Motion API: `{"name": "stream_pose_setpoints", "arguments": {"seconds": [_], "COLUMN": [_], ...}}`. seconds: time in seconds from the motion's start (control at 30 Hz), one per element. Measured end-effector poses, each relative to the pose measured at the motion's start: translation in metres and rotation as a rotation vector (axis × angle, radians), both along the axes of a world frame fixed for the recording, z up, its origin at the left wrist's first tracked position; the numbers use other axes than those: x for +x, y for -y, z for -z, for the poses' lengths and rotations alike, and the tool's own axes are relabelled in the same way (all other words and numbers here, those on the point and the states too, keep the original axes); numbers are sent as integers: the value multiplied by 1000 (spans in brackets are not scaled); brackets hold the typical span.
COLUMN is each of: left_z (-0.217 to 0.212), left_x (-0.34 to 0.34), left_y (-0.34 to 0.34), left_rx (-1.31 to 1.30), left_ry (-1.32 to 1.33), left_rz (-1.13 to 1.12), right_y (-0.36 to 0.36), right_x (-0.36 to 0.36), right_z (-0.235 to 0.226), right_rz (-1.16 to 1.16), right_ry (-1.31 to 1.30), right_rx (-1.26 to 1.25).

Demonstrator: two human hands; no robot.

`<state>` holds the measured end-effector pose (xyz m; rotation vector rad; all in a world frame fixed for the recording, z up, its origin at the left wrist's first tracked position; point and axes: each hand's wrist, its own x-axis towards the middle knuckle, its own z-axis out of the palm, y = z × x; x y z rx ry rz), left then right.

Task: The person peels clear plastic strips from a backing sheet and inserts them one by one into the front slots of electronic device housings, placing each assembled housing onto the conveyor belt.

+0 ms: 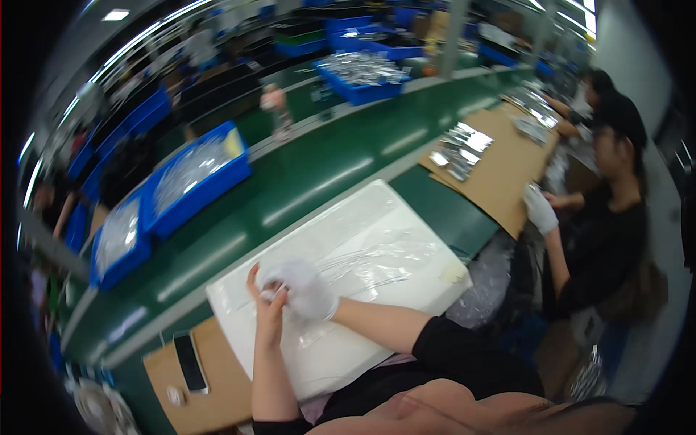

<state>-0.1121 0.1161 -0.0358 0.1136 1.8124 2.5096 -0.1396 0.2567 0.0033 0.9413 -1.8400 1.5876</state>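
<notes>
Over a white foam board (348, 217), my two hands meet. My left hand (271, 303) is bare, with one finger raised and the thumb bent in towards the other fingers. My right hand (308, 288) wears a white glove and curls against the left one. Something small and pale shows between the left thumb and fingers, too blurred to name. The right fingertips are smeared and partly hidden. Thin clear plastic bags (377, 264) lie flat on the board, just beyond and beside my hands.
A phone (190, 362) and a small white round thing (175, 396) lie on cardboard (217, 388) at left. Beyond runs a green conveyor (326, 170) with blue bins (196, 181) behind it. To the right, co-workers (609, 210) sit by cardboard (500, 163) holding silvery packets (464, 148).
</notes>
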Motion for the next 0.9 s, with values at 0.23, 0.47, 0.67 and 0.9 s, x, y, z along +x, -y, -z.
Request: {"name": "stream_pose_setpoints", "arguments": {"seconds": [0.23,0.47,0.67,0.9], "left_z": [-8,-12,-15,-21], "left_x": [0,2,1,3], "left_y": [-2,5,10,1], "left_rx": [115,-46,14,-121], "left_ry": [11,64,149,74], "left_rz": [-18,-74,-83,-211], "right_y": [7,13,17,14], "right_x": [-2,-3,-8,-9], "right_z": [13,21,30,17], "right_rz": [37,30,-31,57], "right_ry": [7,17,138,41], "right_rx": [-19,-40,18,-35]}}
